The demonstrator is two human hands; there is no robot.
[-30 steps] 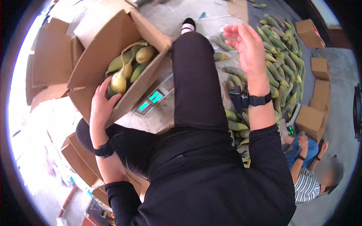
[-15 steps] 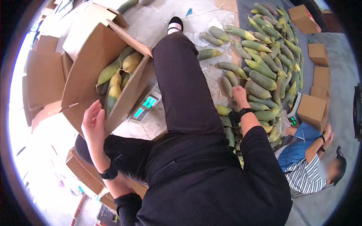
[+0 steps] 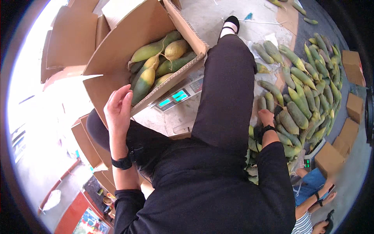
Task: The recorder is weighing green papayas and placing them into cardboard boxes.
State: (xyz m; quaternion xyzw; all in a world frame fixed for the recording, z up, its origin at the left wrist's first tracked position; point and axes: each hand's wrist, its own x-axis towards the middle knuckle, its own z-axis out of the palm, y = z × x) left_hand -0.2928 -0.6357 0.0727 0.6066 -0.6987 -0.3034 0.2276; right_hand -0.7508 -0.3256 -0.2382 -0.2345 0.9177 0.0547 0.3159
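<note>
Beside the near left edge of an open cardboard box point(image 3: 113, 50), my left hand point(image 3: 118, 109) is open, its fingers loosely bent and the thumb apart, with nothing in it. Several green radishes point(image 3: 145, 81) lie inside the box, some yellowish. My right hand point(image 3: 266, 117) reaches down to a heap of green radishes point(image 3: 298, 101) on my right. Its fingers are curled closed just nearer than two short radishes point(image 3: 269, 101); whatever they grip is hidden under the hand.
A digital scale point(image 3: 173, 97) with a lit display is at the box's right side; whether it bears the box is hidden. More cartons point(image 3: 70, 35) stand left. Right, beyond the heap, are small boxes point(image 3: 331, 160), a second scale point(image 3: 307, 163) and a seated person point(image 3: 311, 187).
My view has swung left, so the scene sits farther right. The right hand has shifted slightly left along the heap. My left hand stays by the box edge.
</note>
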